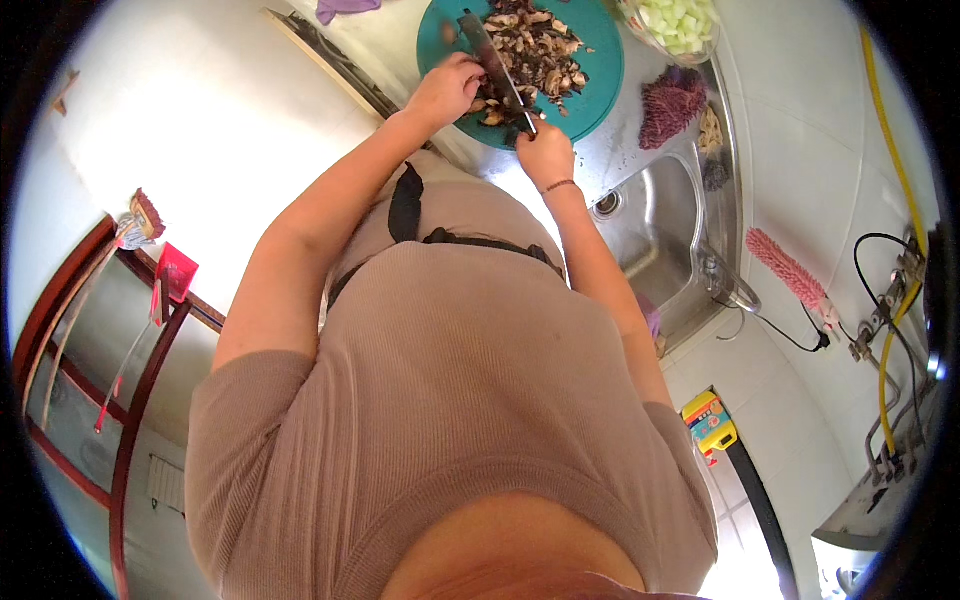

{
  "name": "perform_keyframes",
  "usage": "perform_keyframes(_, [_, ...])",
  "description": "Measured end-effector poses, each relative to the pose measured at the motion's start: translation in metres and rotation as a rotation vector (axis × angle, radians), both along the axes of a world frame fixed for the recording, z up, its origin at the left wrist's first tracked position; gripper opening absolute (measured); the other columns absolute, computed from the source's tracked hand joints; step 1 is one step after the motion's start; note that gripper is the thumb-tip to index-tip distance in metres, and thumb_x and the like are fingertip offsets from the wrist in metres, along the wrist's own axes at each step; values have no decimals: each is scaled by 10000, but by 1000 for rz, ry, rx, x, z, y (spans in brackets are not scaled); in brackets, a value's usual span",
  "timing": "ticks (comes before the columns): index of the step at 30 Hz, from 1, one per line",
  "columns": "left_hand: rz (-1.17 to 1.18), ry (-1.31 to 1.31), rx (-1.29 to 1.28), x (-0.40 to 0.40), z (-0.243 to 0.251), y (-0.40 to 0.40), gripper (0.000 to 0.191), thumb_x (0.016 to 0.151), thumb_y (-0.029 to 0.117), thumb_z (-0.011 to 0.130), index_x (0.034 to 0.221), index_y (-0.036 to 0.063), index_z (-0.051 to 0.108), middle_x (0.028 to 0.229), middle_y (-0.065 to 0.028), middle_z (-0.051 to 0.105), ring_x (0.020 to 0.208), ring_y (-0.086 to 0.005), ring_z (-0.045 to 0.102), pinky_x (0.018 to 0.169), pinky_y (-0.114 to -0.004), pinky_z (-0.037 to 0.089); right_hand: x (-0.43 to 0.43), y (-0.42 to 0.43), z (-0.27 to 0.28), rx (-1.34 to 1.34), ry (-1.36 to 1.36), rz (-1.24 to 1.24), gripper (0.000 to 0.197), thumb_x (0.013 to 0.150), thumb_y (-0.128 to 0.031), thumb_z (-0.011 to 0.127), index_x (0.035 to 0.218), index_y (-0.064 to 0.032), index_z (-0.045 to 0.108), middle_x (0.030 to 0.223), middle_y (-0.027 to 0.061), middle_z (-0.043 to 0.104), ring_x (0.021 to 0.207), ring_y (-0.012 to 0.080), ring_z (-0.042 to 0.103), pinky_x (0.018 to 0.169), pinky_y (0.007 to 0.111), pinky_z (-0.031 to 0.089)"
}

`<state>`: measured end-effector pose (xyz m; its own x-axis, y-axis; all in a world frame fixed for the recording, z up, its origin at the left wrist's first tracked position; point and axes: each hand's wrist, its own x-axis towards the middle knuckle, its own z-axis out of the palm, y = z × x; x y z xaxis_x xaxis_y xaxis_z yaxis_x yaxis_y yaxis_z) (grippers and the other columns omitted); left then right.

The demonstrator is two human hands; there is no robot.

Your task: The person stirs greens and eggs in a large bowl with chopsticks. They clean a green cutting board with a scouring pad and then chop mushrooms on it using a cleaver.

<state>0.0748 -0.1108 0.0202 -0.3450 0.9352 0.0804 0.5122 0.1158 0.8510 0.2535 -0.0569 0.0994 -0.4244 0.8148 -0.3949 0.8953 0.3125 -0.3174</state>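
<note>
My right hand (pixel 547 156) grips the handle of a kitchen knife (pixel 491 56), whose broad dark blade slants up and left across a round teal cutting board (pixel 606 86). Chopped dark-and-pale pieces that look like mushrooms (pixel 547 49) cover the middle of the board, mostly to the right of the blade. On the blade's left side is my left hand (pixel 446 91), fingers bent, the tips close to the blade and a few pieces. Whether those fingers pinch a piece is hidden.
A clear bowl of diced pale green vegetable (pixel 675 28) stands beyond the board at right. Nearby lie a purple-red cloth (pixel 673 109) and scrubbers. The steel sink (pixel 660 225) with its faucet (pixel 727 281) adjoins my right forearm. Purple fabric (pixel 346 7) lies at the far left.
</note>
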Motion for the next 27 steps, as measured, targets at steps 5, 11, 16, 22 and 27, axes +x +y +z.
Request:
perform_keyframes(5, [-40, 66, -166, -3, 16, -35, 221, 725, 74, 656, 939, 44, 611, 975, -170, 563, 885, -377, 564, 756, -421, 480, 10, -5, 26, -81, 75, 3, 196, 789, -183, 530, 864, -58, 660, 771, 237, 630, 772, 394, 622, 693, 482, 499])
perform_keyframes(11, [-171, 265, -82, 17, 2, -33, 124, 725, 71, 626, 833, 23, 589, 929, -176, 562, 867, -349, 579, 731, -415, 499, -3, -6, 3, -109, -48, 136, 213, 786, -191, 529, 847, -36, 662, 799, 249, 630, 783, 398, 621, 717, 478, 500])
perform_keyframes(16, [-195, 239, -99, 14, -3, -24, 111, 727, 45, 601, 834, 28, 624, 895, -158, 572, 853, -323, 591, 720, -405, 505, 3, -9, -12, -68, 87, -22, 199, 757, -175, 553, 807, -3, 642, 785, 258, 620, 772, 419, 609, 713, 484, 493])
perform_keyframes(22, [-130, 79, 37, 11, 12, -36, 112, 730, 30, 597, 835, 31, 634, 855, -135, 566, 833, -316, 583, 718, -398, 500, 8, -8, 7, -109, 148, -47, 185, 754, -170, 568, 784, 5, 623, 766, 253, 619, 751, 424, 604, 698, 484, 489])
perform_keyframes(27, [-165, 221, -13, 8, 7, -35, 56, 738, 28, 580, 782, 29, 615, 799, -139, 553, 808, -328, 578, 700, -401, 498, -5, -5, -4, -133, 42, 108, 185, 750, -162, 564, 812, -3, 636, 792, 257, 624, 778, 422, 610, 716, 480, 495])
